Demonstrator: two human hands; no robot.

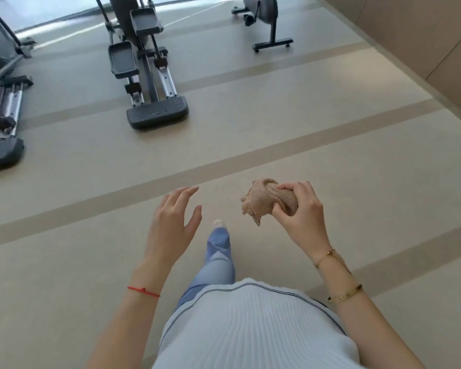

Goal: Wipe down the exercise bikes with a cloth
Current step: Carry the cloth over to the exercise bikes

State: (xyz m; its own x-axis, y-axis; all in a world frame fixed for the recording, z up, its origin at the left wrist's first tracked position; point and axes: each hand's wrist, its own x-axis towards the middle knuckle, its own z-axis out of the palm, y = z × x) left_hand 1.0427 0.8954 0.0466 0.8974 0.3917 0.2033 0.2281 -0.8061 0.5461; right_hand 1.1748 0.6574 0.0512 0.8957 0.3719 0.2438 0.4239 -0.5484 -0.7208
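Firmly in right hand (302, 217): bunched cloth (261, 202)

Both forearms reach forward and down from the body, bare to the wrist. The left hand (172, 225) hangs open, palm turned inward, fingers (183, 194) spread and lightly curved, thumb apart from them, holding nothing. A red string circles the left wrist. The right hand (301, 211) is raised a little higher, wrist bent, its fingers curled tight round a bunched cloth (264, 202), thumb pressed into it. Two gold bracelets sit on the right wrist.
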